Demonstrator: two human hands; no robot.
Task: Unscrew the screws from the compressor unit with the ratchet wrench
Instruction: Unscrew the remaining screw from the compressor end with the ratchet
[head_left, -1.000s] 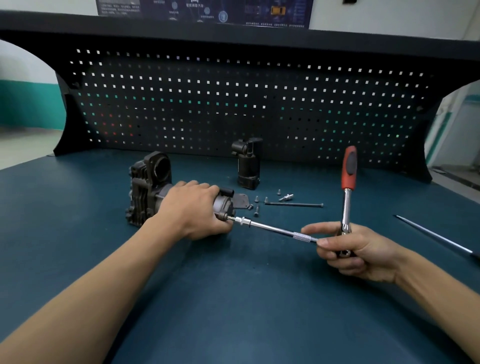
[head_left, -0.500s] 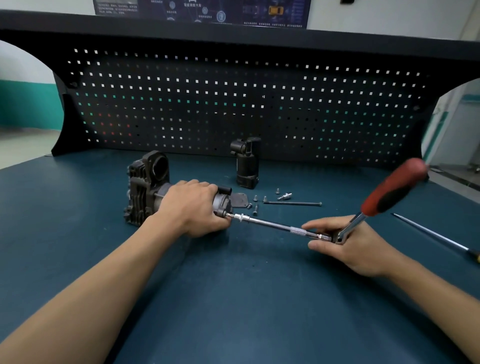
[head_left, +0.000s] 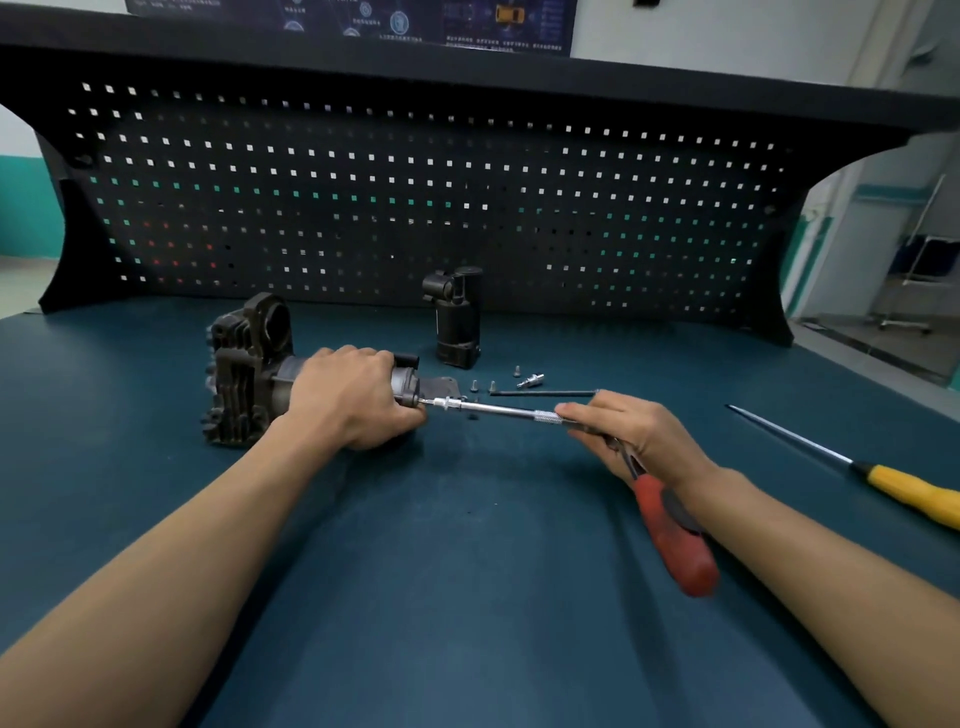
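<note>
The dark metal compressor unit (head_left: 244, 374) lies on its side on the blue bench, left of centre. My left hand (head_left: 353, 395) grips its cylindrical motor body. A long silver extension bar (head_left: 498, 410) runs from the unit's right end to the ratchet wrench head under my right hand (head_left: 634, 431). My right hand holds the wrench at the head, and its red handle (head_left: 675, 540) points down toward me, beside my forearm. Three loose screws (head_left: 491, 385) and a long thin bolt (head_left: 540, 393) lie just behind the bar.
A black cylindrical part (head_left: 457, 322) stands upright behind the bar, with a flat plate (head_left: 439, 387) and a small silver fitting (head_left: 530, 382) near it. A yellow-handled screwdriver (head_left: 904, 488) lies at the right. The black pegboard (head_left: 415, 208) closes the back of the bench.
The red handle swung from upright, over to the right, and now down toward me. My right hand turned with it at the head. My left hand stayed on the compressor.
</note>
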